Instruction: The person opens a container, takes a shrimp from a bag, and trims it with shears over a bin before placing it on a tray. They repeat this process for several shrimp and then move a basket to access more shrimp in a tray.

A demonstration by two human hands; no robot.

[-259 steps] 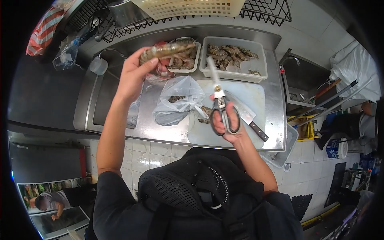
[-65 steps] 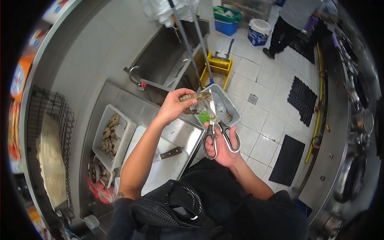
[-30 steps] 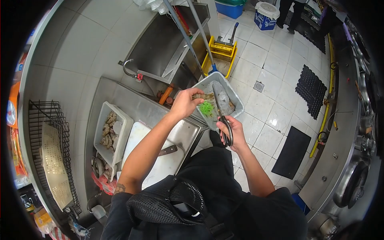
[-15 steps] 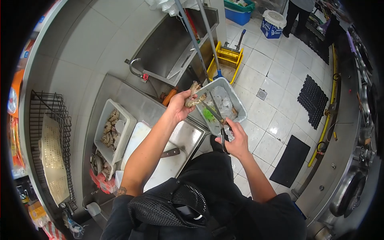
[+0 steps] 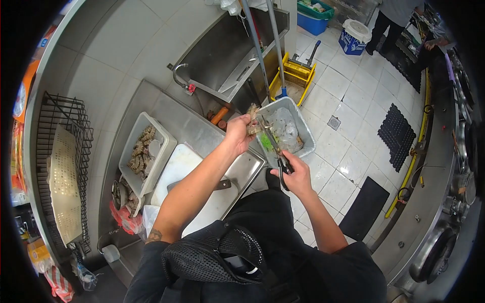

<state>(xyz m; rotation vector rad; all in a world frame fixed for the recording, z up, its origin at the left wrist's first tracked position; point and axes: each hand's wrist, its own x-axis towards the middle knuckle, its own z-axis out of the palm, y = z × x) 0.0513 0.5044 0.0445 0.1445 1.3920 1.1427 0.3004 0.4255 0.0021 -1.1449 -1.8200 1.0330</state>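
Observation:
My left hand [image 5: 238, 134] pinches a shrimp [image 5: 253, 126] above the near rim of a grey bin [image 5: 306, 118]. The fingers of my right hand [image 5: 297, 175] are wrapped round the handles of black-handled scissors [image 5: 276, 143]. The blades point up and left and reach the shrimp, close to my left fingertips. Clear plastic and something green lie in the bin below. More shrimp [image 5: 137, 162] lie in a white tub [image 5: 164, 168] on the steel counter. Beside it, a knife [image 5: 221, 185] rests on a white cutting board [image 5: 178, 157], partly hidden behind my left forearm.
A steel sink [image 5: 202, 55] stands ahead on the left, with a yellow mop bucket [image 5: 297, 76] beside it. Two pole handles rise over the bin. Black mats [image 5: 365, 208] lie on the tiled floor. A person [image 5: 391, 22] stands at the far right, with another person's arm nearby.
The scissor blades have moved up and left onto the shrimp and are closer together. The whole view has shifted slightly. More of the people at the back now shows.

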